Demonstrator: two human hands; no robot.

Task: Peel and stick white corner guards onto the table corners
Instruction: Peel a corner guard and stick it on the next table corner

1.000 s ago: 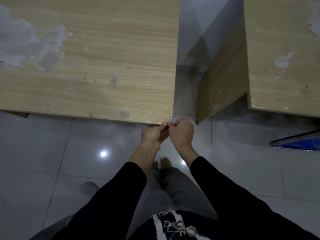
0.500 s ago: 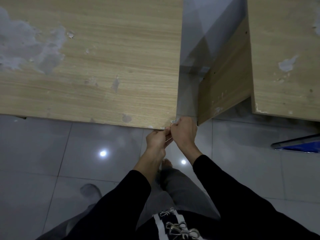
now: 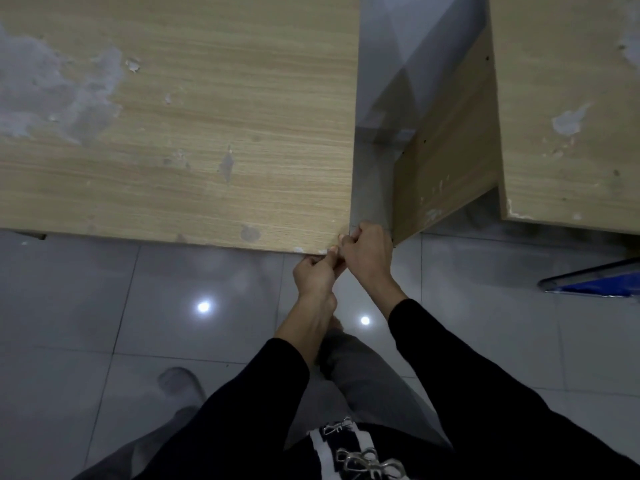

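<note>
Both grips met at the near right corner of the table. The right grip was clenched around that corner: two fingertips lay on the edge of the top, and the thumb sat against the table's right-hand side. The left grip sat just beside and nearer the person than the right one, touching it. Its thumb and fingers were pinched together up against the right fingertips, below the table's front edge. Whether anything lay in that pinch I cannot tell. The white corner guard could not be made out; any of it at the corner was hidden under the fingers.

Left of the grips and beyond them, the wood-grain top ran away with pale worn patches at its far left. Right of the grips, across a narrow gap, stood the side panel of a second table, well apart from the fingers. Further right, a blue-edged object lay on the floor. The floor was grey glossy tile with two bright light spots, one on each side of the left forearm. Behind the grips came black sleeves, grey trousers and a bare foot directly below the wrists.
</note>
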